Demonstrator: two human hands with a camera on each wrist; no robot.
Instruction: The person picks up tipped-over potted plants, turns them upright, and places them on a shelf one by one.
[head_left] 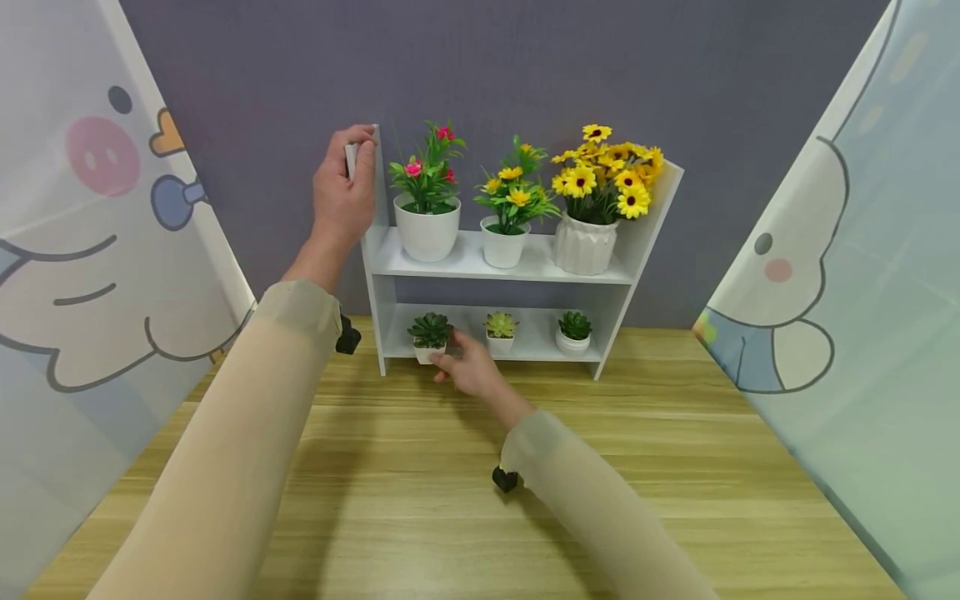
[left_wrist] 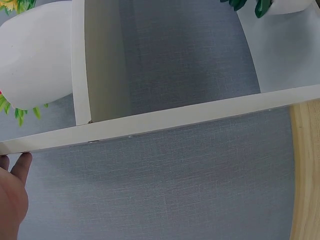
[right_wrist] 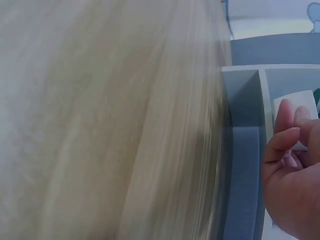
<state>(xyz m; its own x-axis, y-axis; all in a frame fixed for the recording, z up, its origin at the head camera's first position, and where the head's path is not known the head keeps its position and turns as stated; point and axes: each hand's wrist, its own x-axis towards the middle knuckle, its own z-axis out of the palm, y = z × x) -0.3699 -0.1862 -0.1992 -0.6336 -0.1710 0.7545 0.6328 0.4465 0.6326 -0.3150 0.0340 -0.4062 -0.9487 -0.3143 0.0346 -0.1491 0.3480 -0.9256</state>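
A white two-tier shelf (head_left: 480, 276) stands against the dark wall. My left hand (head_left: 345, 183) grips the top of its left side panel, fingers behind and thumb in front; the left wrist view shows fingertips (left_wrist: 21, 167) against the panel's edge. Low on the left, my right hand (head_left: 471, 367) holds a small white pot (right_wrist: 295, 102) with a dark green succulent (head_left: 431, 329), overlapping the lower board's front edge. To its right on that board sit a pale green succulent (head_left: 500, 325) in a white pot and another dark green succulent (head_left: 574, 323) in a round white pot.
The upper board carries a pot of pink flowers (head_left: 426, 225), a smaller pot of yellow flowers (head_left: 504, 246) and a ribbed pot of sunflower-like blooms (head_left: 587, 244). Wooden tabletop (head_left: 420, 500) spreads in front. Cartoon-printed panels (head_left: 82, 217) stand at both sides.
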